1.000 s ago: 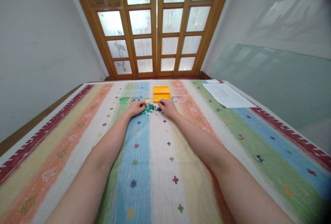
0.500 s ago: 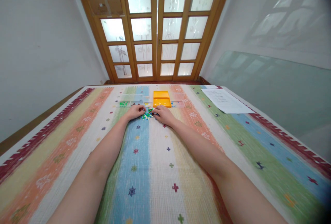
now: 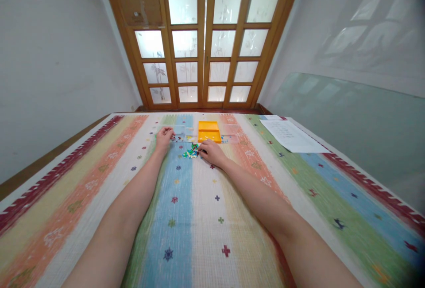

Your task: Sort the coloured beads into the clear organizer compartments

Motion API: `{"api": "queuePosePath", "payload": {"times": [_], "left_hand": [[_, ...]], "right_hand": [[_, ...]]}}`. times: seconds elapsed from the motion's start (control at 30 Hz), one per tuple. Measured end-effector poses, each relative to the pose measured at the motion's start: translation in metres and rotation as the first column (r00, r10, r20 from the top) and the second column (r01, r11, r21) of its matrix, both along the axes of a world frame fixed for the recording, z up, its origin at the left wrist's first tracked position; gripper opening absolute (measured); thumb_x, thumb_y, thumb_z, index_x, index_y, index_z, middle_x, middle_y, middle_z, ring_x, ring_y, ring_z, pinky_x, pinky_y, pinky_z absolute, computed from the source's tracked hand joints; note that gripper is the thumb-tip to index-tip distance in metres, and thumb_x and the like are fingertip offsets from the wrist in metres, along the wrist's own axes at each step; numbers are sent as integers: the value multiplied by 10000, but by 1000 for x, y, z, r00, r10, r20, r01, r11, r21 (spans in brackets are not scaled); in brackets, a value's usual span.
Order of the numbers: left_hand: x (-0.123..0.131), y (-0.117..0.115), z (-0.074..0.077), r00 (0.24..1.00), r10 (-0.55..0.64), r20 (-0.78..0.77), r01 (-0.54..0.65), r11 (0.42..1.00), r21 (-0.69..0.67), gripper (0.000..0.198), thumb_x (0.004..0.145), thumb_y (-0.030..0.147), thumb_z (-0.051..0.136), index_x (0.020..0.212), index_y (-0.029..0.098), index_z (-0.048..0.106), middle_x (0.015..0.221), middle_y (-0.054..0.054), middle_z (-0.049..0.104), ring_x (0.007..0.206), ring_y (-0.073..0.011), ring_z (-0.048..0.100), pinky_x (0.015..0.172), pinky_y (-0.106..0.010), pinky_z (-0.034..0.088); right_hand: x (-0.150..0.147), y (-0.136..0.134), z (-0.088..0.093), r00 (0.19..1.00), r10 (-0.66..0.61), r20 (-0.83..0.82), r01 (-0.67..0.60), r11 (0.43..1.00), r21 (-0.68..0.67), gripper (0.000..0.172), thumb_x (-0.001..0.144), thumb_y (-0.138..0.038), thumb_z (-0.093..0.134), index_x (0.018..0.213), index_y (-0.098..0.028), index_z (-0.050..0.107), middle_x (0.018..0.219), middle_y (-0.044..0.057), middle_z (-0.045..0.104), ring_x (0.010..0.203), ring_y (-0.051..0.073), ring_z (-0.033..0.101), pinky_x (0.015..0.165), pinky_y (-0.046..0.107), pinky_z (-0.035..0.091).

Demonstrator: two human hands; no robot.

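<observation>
A loose pile of small green, blue, white and dark pieces (image 3: 190, 152) lies on the striped cloth. My right hand (image 3: 212, 152) rests at the pile's right side, fingers curled and fingertips together at its edge. Farther left and forward, my left hand (image 3: 164, 138) is over the left end of a see-through tray (image 3: 179, 129), its thumb and fingers pinched. Whatever either hand holds is too small or hidden to make out. Dark red and yellow pieces show in the tray near the left fingers. Behind the pile stands an open orange box (image 3: 209, 125) with a few small pieces in it.
Right of the orange box, another see-through tray section (image 3: 230, 138) holds some blue pieces. Printed paper sheets (image 3: 292, 135) lie at the table's right side. The striped tablecloth (image 3: 206, 217) covers the table, with wooden glass-paned doors (image 3: 205, 57) beyond.
My left hand has moved from the pile forward and left to the tray. My right hand has stayed beside the pile. The view has tipped slightly upward.
</observation>
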State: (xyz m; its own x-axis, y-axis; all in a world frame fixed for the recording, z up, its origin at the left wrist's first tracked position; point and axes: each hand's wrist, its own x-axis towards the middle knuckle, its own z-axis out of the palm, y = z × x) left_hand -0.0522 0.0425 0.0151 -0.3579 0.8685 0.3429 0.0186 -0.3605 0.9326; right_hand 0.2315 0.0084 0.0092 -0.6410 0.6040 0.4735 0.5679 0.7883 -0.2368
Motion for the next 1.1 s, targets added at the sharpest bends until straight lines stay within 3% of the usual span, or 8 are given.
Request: {"api": "queuePosePath", "payload": {"times": [0.17,0.37,0.63,0.83,1.1], "left_hand": [[-16,3,-3,969,227,100,-227,974,-9,253,723,321,643,929,175,630,718,1,672,538,-99,530,563,-214,425],[-28,9,-14,943,309,121,-299,950,-94,300,703,336,610,956,176,614,784,-24,710,533,-91,520,546,-204,407],[-29,6,-16,955,293,-53,-297,944,-143,484,721,372,543,1145,157,637,907,-62,757,539,-100,525,525,-205,403],[-20,1,-16,954,226,-196,-247,965,-91,396,793,333,516,1116,166,672,869,-48,743,580,-133,546,572,-233,430],[1,-15,-5,853,137,-504,-180,983,-38,323,894,296,503,1105,194,726,812,-33,737,700,-196,639,671,-284,454]], "right_hand": [[5,1,4,998,-62,18,62,998,-19,136,993,-199,618,979,-200,753,982,76,715,988,225,584,900,319,419],[18,10,6,995,-82,51,88,989,-121,185,896,-88,605,933,-194,751,971,60,707,956,208,601,870,295,425],[22,6,11,999,-10,45,16,990,-141,114,872,-189,709,980,-203,745,1015,61,697,977,222,605,864,308,436],[20,6,6,999,1,47,5,993,-121,101,895,-175,692,977,-208,739,1028,59,684,986,214,602,869,305,436],[17,8,-3,1000,-24,15,26,993,-117,136,884,-130,677,973,-208,743,1017,54,670,985,208,596,881,303,437]]}}
